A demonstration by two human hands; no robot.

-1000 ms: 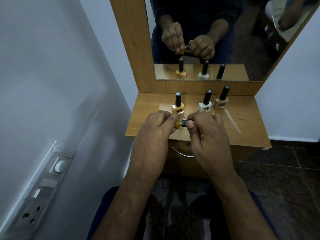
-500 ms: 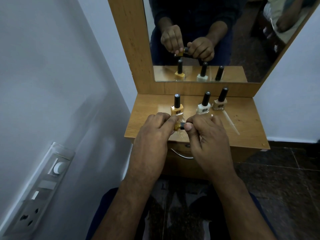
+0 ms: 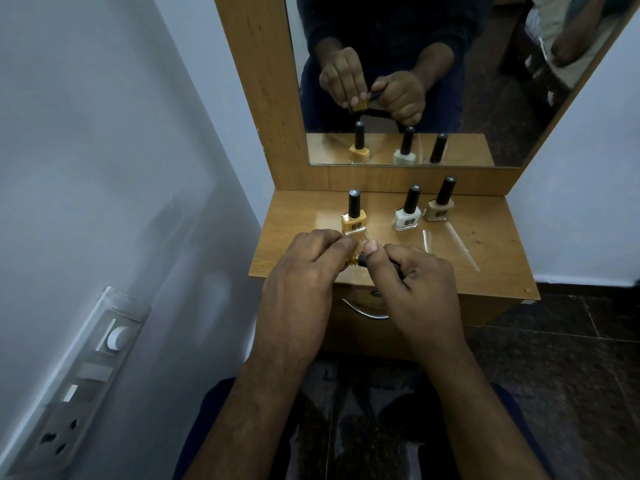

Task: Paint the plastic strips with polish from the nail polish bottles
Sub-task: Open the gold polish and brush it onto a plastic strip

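Over the wooden counter [image 3: 485,237], the left hand [image 3: 301,271] pinches a mustard nail polish bottle [image 3: 456,260] while the right hand [image 3: 415,289] curls around its black cap [image 3: 363,260], apparently to unscrew it. Clear plastic strips [image 3: 460,249] wait at two o'clock, three capped bottles [image 3: 408,213] at twelve.

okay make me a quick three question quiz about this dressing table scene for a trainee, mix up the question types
1. True or false: three nail polish bottles stand on the shelf.
2. What does the right hand grip? A) a comb B) a black cap C) a plastic strip
3. Fill in: the left hand holds a small ____-coloured bottle.

Key:
1. True: yellow bottle, white bottle, beige bottle.
2. B, the black cap.
3. Mustard.
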